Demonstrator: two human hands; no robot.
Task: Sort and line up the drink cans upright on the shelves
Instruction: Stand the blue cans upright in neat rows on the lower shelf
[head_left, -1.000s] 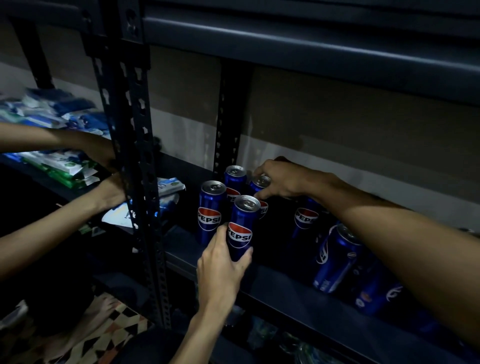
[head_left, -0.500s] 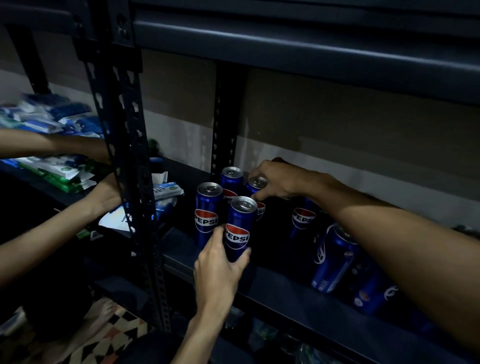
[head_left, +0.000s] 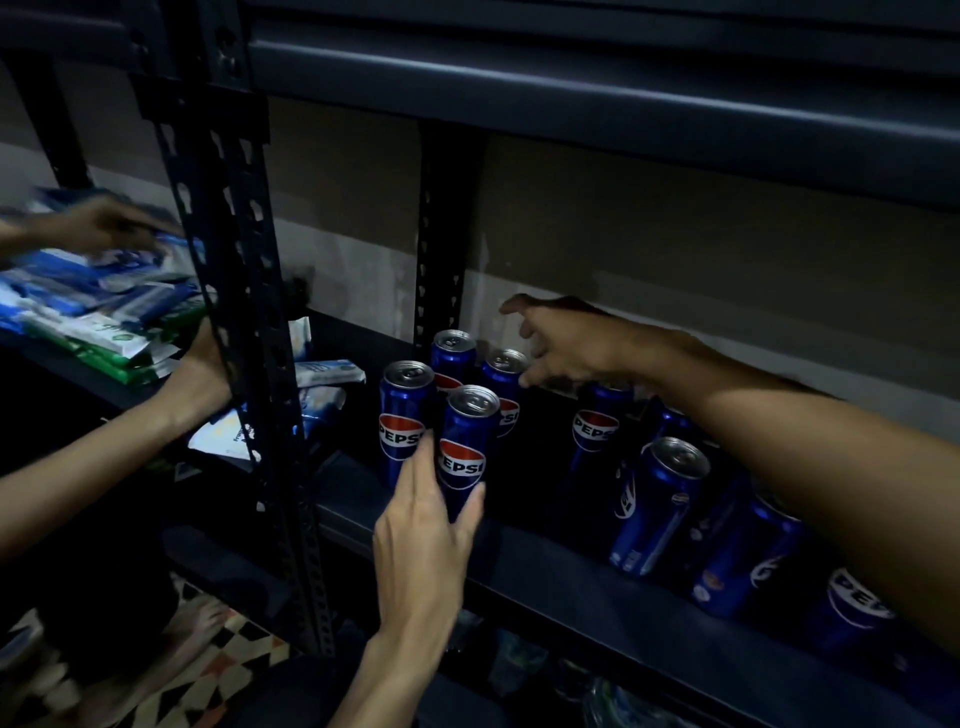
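Hands and cans at the left end of the shelf (head_left: 571, 587). The left hand (head_left: 423, 525) held the front can (head_left: 465, 447) low on its body, fingers along its left side and thumb curled round its right. That can stood upright, packed close against its front-left neighbour (head_left: 405, 415) and before two rear cans (head_left: 453, 353), the four making a square block beside the rear post (head_left: 441, 234).

The right hand (head_left: 566, 343) hung over the block's right rear corner, fingers spread and holding nothing.

The unsorted cans lay to the right of the block, under and beyond the right forearm (head_left: 779, 441). A lone upright can (head_left: 597, 426) was nearest. Beyond it was a leaning can (head_left: 660, 499), top tipped up and to the right, though the wide lens may exaggerate this. The lower cans (head_left: 748, 561) further right were in shadow, their posture uncertain.

Judgement: the right hand was nearer all of these, and would have to draw back rightward along its own forearm to reach them.
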